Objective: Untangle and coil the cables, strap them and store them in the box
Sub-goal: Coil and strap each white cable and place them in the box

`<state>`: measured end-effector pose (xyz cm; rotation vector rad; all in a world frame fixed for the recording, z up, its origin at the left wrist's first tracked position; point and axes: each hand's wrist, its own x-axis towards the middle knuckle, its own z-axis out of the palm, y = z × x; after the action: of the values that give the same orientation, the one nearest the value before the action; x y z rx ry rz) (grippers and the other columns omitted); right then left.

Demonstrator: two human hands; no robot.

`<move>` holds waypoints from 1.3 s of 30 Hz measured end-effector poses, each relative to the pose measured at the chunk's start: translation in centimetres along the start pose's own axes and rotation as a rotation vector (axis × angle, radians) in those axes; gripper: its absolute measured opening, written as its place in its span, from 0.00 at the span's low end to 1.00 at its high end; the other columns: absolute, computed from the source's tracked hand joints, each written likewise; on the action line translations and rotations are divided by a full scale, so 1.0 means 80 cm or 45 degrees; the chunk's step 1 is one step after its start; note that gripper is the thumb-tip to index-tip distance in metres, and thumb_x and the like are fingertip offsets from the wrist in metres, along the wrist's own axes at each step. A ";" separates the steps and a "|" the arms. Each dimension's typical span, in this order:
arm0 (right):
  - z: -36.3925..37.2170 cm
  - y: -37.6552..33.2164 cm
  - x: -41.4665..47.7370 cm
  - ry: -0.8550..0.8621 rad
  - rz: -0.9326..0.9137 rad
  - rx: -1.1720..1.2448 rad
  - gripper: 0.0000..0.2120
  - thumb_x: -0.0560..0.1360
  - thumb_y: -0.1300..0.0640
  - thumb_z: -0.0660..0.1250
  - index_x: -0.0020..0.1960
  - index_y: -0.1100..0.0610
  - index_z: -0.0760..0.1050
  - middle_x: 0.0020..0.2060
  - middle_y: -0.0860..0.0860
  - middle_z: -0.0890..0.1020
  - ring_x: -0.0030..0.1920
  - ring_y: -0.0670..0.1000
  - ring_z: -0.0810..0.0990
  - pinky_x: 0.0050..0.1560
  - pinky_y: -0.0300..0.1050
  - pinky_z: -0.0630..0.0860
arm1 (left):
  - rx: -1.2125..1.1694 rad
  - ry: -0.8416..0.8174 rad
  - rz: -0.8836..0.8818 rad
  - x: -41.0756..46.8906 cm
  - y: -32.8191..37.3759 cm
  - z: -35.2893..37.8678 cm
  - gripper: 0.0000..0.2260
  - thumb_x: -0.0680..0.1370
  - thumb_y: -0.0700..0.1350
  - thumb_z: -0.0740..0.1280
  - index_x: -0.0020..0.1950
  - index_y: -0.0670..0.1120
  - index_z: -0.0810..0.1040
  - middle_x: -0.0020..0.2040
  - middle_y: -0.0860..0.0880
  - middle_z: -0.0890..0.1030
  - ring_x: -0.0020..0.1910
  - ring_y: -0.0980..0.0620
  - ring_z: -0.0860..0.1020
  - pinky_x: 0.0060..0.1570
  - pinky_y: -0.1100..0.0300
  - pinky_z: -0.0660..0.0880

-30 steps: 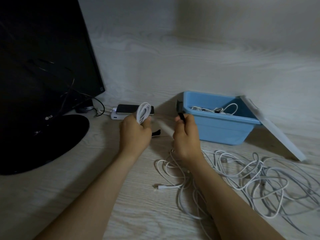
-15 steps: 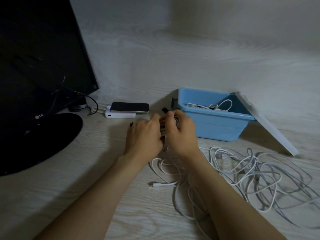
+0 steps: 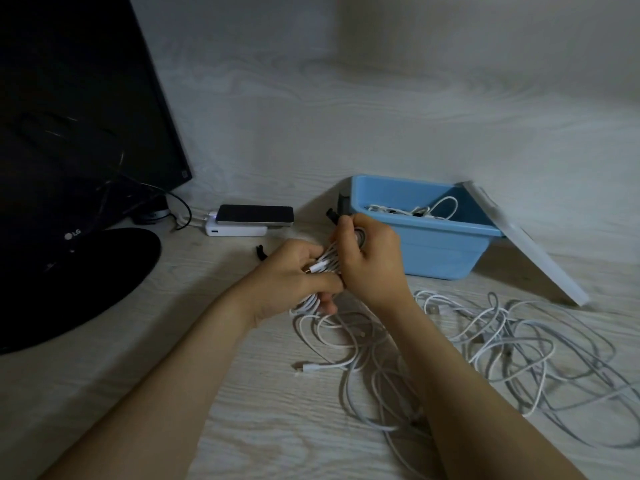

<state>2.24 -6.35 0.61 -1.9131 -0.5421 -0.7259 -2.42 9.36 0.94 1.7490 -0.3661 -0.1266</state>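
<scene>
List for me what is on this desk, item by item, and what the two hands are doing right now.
Surface: pale wood-grain desk, dimly lit.
Job's things: open blue plastic box holding stored white cables; flat white lid leaning on its right side; small black strap lying loose on the desk.
Clutter: dark phone stacked on a white power bank.
Hands: left hand grips a coiled white cable; right hand pinches a second black strap at the coil's top.
Cables: tangle of loose white cables on the desk before the box.
Surroundings: black flat monitor at left; wood-grain wall behind.
</scene>
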 end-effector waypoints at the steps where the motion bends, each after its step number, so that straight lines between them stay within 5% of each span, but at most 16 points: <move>1: -0.001 0.000 0.001 0.004 0.006 -0.002 0.18 0.84 0.55 0.63 0.37 0.56 0.77 0.26 0.44 0.76 0.30 0.45 0.76 0.34 0.44 0.70 | -0.076 -0.039 -0.013 -0.002 0.001 -0.001 0.09 0.78 0.35 0.73 0.56 0.34 0.81 0.42 0.36 0.83 0.39 0.42 0.84 0.52 0.41 0.83; 5: -0.013 0.006 0.010 0.071 -0.013 -0.024 0.18 0.85 0.53 0.61 0.38 0.57 0.76 0.29 0.47 0.76 0.31 0.49 0.76 0.36 0.53 0.73 | -0.416 -0.133 -0.059 -0.009 0.006 0.010 0.09 0.78 0.41 0.72 0.58 0.41 0.83 0.42 0.43 0.81 0.41 0.48 0.83 0.51 0.45 0.83; 7: -0.015 0.010 0.012 0.086 -0.020 -0.078 0.18 0.85 0.52 0.60 0.38 0.58 0.75 0.29 0.49 0.77 0.31 0.52 0.76 0.36 0.56 0.73 | -0.460 -0.088 -0.058 -0.006 0.007 0.021 0.06 0.82 0.45 0.69 0.55 0.44 0.82 0.42 0.46 0.77 0.36 0.53 0.76 0.41 0.51 0.82; 9: -0.015 0.014 0.010 0.111 -0.039 -0.153 0.19 0.85 0.51 0.60 0.39 0.58 0.74 0.28 0.51 0.77 0.30 0.53 0.75 0.35 0.57 0.73 | -0.516 -0.037 -0.115 -0.002 0.006 0.028 0.13 0.84 0.56 0.64 0.55 0.47 0.80 0.42 0.49 0.73 0.33 0.56 0.68 0.28 0.62 0.70; 11: -0.013 0.017 0.007 0.141 -0.053 -0.214 0.19 0.85 0.50 0.59 0.39 0.57 0.73 0.28 0.50 0.76 0.29 0.52 0.74 0.35 0.57 0.72 | -0.527 0.007 -0.144 0.002 0.005 0.030 0.19 0.82 0.63 0.63 0.54 0.48 0.79 0.41 0.49 0.73 0.32 0.56 0.63 0.25 0.65 0.59; 16: -0.011 0.017 0.003 0.136 -0.053 -0.265 0.15 0.85 0.51 0.61 0.40 0.51 0.70 0.27 0.47 0.73 0.28 0.52 0.72 0.31 0.55 0.70 | -0.407 0.048 -0.120 0.005 -0.001 0.033 0.10 0.88 0.49 0.58 0.57 0.45 0.76 0.40 0.51 0.70 0.32 0.57 0.61 0.26 0.65 0.57; 21: -0.017 0.011 0.002 0.172 0.201 0.003 0.23 0.87 0.50 0.55 0.37 0.58 0.69 0.28 0.48 0.74 0.31 0.49 0.70 0.37 0.55 0.68 | -0.453 0.091 -0.136 0.003 -0.002 0.027 0.16 0.88 0.48 0.59 0.42 0.53 0.76 0.39 0.51 0.70 0.32 0.57 0.62 0.27 0.64 0.57; 26: -0.004 0.009 0.003 0.233 0.359 0.184 0.15 0.87 0.48 0.54 0.49 0.54 0.72 0.39 0.49 0.77 0.40 0.52 0.75 0.48 0.61 0.75 | -0.528 0.231 -0.098 0.006 -0.003 0.029 0.12 0.88 0.48 0.58 0.47 0.48 0.73 0.39 0.51 0.71 0.31 0.57 0.62 0.25 0.65 0.58; 29: 0.000 0.001 0.000 0.207 0.438 0.532 0.11 0.87 0.48 0.57 0.50 0.52 0.72 0.36 0.50 0.74 0.37 0.51 0.72 0.42 0.57 0.73 | -0.587 0.338 -0.058 0.009 -0.005 0.026 0.10 0.89 0.49 0.57 0.57 0.45 0.75 0.37 0.52 0.71 0.30 0.58 0.63 0.24 0.65 0.61; 32: -0.006 -0.004 0.001 0.067 0.472 0.778 0.06 0.86 0.63 0.61 0.54 0.64 0.76 0.36 0.53 0.80 0.35 0.50 0.77 0.39 0.43 0.76 | -0.656 0.476 -0.036 0.013 -0.006 0.021 0.09 0.89 0.48 0.56 0.55 0.45 0.72 0.38 0.51 0.70 0.29 0.57 0.63 0.23 0.65 0.59; 39: -0.003 -0.006 -0.008 -0.344 0.574 0.985 0.07 0.81 0.67 0.68 0.55 0.70 0.80 0.45 0.64 0.86 0.42 0.56 0.83 0.48 0.47 0.83 | -0.620 0.596 -0.027 0.015 -0.003 0.023 0.16 0.88 0.49 0.58 0.44 0.45 0.76 0.35 0.47 0.73 0.27 0.56 0.63 0.26 0.63 0.55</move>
<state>1.40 -6.42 0.57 -1.3193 -0.4416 0.0559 -1.75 7.31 0.46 1.2495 0.0300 0.1679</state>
